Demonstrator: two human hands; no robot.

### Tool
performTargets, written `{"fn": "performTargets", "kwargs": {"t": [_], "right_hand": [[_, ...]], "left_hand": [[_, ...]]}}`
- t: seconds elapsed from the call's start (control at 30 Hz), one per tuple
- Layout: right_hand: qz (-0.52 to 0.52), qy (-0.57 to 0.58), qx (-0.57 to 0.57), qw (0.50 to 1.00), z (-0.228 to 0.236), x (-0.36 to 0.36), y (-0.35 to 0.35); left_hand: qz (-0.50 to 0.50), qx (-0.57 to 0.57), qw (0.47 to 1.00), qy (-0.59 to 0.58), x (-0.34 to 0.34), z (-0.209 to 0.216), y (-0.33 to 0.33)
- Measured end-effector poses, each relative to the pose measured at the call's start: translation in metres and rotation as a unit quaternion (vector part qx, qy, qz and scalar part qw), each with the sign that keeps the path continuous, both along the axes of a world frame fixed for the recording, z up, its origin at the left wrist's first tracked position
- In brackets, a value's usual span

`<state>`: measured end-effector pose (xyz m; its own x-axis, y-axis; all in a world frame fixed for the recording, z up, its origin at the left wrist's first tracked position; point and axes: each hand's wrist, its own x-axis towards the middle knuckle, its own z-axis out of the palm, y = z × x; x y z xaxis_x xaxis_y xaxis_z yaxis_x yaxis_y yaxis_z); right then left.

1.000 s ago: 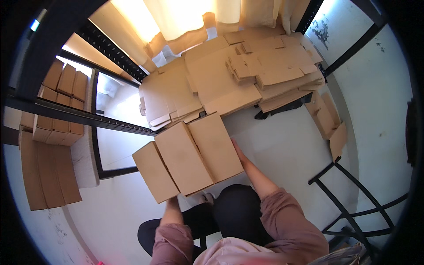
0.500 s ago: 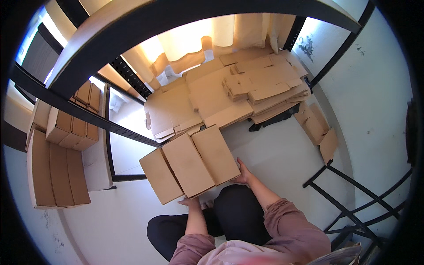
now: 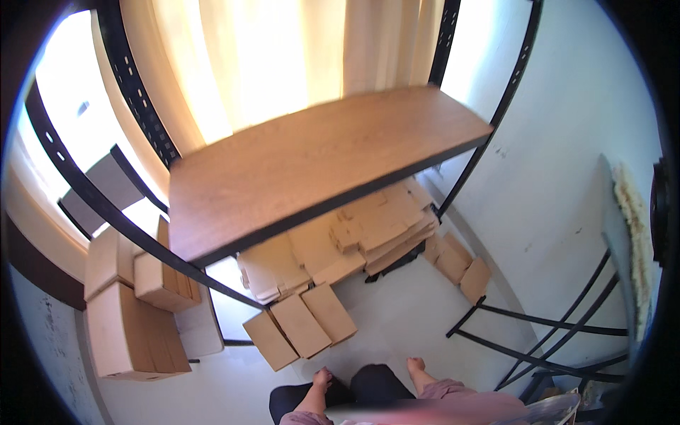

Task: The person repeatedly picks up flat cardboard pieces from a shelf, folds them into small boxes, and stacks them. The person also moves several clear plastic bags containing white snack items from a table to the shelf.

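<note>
Three closed brown cardboard boxes (image 3: 301,326) stand side by side on the floor, close to the shelf's near leg. My left hand (image 3: 322,377) is just in front of them, above my left knee, with its fingers curled and nothing seen in it. To the right of my knees, over the floor, my right hand (image 3: 416,366) is drawn into a loose fist, holding nothing. Both hands are apart from the boxes. Behind the boxes, a pile of flattened cardboard (image 3: 382,219) lies under the shelf, partly hidden by its board.
A black-framed rack with a brown wooden shelf board (image 3: 319,163) spans the middle. More cardboard boxes (image 3: 134,326) are stacked at the left. An open carton (image 3: 460,265) lies by the right wall. A black metal frame (image 3: 538,326) stands at the lower right.
Both hands have let go of the three boxes and drawn back toward my body. My view has tilted up, so the shelf board's top now shows and the boxes appear lower and smaller.
</note>
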<state>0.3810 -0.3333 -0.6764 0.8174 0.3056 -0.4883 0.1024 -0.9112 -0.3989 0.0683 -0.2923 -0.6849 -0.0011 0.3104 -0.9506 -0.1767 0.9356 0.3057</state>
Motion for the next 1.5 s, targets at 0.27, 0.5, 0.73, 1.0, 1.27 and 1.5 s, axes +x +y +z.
{"fn": "performTargets", "kwargs": {"t": [0.27,0.5,0.73,1.0,1.27,1.5], "right_hand": [[0.154,0.102,0.068,0.980,0.174,0.002,0.012],[0.198,0.073,0.129,0.969,0.314,-0.019,-0.014],[0.085,-0.021,0.227,0.970,0.360,-0.014,-0.080],[-0.336,0.008,0.327,0.883,0.362,0.004,-0.162],[-0.478,0.000,0.498,0.724,0.414,-0.036,-0.190],[-0.287,-0.167,0.419,0.845,0.455,0.011,-0.257]], "left_hand": [[-0.068,0.123,0.988,0.058,-0.006,0.190,0.058],[-0.146,0.148,0.978,-0.009,0.020,0.324,0.015],[-0.340,0.140,0.910,-0.194,0.070,0.467,-0.006],[-0.471,0.219,0.807,-0.280,0.156,0.561,-0.010],[-0.562,0.180,0.766,-0.255,0.163,0.578,-0.014],[-0.568,0.201,0.747,-0.280,0.254,0.607,-0.057]]}}
